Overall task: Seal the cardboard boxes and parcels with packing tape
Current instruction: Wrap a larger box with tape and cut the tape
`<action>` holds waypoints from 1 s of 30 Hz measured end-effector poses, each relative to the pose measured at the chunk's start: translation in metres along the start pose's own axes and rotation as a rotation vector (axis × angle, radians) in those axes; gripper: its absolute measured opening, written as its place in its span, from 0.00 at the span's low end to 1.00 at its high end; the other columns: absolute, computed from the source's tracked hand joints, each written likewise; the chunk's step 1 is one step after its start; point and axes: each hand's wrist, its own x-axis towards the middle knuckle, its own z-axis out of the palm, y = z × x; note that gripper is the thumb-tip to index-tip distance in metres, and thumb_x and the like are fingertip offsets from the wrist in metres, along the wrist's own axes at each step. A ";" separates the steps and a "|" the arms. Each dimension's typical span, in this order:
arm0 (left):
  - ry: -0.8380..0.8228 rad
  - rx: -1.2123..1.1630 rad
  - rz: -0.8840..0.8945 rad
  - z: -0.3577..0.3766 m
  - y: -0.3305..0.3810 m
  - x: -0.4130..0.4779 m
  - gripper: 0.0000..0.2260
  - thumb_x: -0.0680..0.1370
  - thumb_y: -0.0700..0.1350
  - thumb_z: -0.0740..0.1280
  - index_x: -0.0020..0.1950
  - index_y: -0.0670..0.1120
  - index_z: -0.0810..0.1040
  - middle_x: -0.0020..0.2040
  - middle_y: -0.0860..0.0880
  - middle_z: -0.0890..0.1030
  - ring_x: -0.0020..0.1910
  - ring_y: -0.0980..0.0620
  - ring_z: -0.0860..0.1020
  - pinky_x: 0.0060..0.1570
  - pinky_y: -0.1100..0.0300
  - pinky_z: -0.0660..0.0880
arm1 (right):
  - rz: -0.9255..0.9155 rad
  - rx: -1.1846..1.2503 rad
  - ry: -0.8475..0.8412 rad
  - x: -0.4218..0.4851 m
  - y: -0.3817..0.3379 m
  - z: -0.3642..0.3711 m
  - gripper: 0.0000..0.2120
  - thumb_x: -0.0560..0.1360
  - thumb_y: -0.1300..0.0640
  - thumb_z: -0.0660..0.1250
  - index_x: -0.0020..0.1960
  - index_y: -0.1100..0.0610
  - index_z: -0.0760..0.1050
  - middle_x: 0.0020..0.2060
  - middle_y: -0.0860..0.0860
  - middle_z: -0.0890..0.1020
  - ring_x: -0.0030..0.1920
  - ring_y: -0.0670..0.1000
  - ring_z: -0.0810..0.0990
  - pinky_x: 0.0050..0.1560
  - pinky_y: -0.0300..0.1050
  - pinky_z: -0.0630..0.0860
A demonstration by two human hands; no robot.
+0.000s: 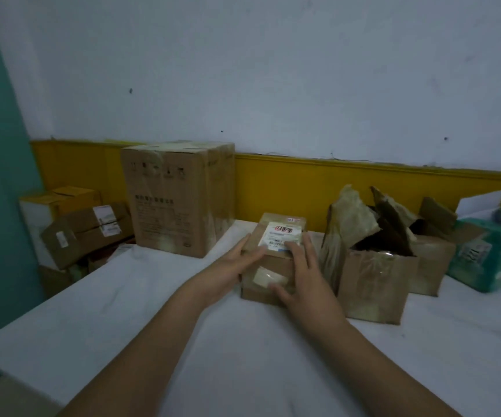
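A small brown cardboard box (276,266) with a white shipping label on top stands on the white table (183,326), near the middle. My left hand (237,266) lies flat against its left side, fingers straight and reaching onto the top edge. My right hand (300,275) rests on the box's top and front right corner, with its fingers spread over the label and the thumb on the front face. No tape roll is visible.
A tall taped carton (177,200) stands at the back left. Open boxes with raised, crumpled flaps (375,266) sit right of the small box, and a green printed carton (496,251) lies far right. Several stacked parcels (83,233) sit beyond the table's left edge.
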 end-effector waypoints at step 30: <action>0.936 1.164 0.308 -0.022 -0.069 0.086 0.24 0.66 0.36 0.70 0.61 0.41 0.71 0.56 0.39 0.71 0.53 0.40 0.70 0.50 0.50 0.72 | 0.221 0.111 0.047 0.073 0.002 0.075 0.29 0.82 0.49 0.57 0.80 0.51 0.51 0.74 0.51 0.68 0.72 0.50 0.69 0.73 0.43 0.64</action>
